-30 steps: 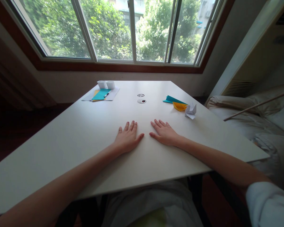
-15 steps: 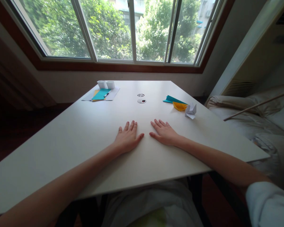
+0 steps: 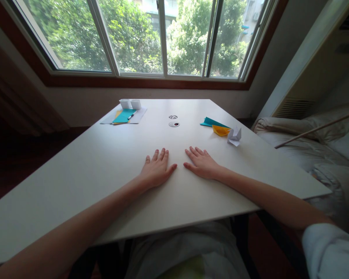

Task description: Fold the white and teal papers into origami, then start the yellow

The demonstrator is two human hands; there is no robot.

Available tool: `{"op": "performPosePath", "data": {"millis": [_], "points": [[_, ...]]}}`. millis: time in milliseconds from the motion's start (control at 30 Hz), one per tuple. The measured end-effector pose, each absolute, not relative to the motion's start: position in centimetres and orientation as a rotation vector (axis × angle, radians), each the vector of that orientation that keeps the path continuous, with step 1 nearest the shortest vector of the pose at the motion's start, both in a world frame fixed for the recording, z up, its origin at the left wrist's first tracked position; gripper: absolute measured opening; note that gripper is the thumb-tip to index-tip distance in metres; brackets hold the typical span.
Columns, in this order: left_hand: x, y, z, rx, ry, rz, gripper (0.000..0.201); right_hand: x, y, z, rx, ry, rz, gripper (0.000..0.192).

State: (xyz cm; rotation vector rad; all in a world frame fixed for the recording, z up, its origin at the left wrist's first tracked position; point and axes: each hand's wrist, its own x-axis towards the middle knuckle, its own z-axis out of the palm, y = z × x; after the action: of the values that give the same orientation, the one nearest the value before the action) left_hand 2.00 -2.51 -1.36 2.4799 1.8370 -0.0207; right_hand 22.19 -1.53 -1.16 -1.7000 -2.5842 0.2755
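Nothing has moved: left hand (image 3: 156, 169) and right hand (image 3: 202, 163) lie flat, fingers spread, on the table (image 3: 104, 170).

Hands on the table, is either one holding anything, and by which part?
Nothing is held. The left hand and right hand lie flat, palms down, fingers spread on the bare white table, apart from the folded papers.

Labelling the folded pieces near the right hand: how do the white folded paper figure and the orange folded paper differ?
The white folded paper figure stands up from the white table with raised points; the orange folded paper lies nearly flat. The white one sits nearer the table's right edge and slightly nearer the right hand; the orange one lies just beyond it, beside a teal folded paper. Both are folded paper, and no hand touches either.
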Motion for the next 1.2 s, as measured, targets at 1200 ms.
{"op": "performPosePath", "data": {"millis": [1200], "points": [[2.08,-2.46,-1.19,2.464,1.814,0.019,0.074,22.36,-1.34,-1.53,-1.672,-2.568,0.266,0.075]]}}
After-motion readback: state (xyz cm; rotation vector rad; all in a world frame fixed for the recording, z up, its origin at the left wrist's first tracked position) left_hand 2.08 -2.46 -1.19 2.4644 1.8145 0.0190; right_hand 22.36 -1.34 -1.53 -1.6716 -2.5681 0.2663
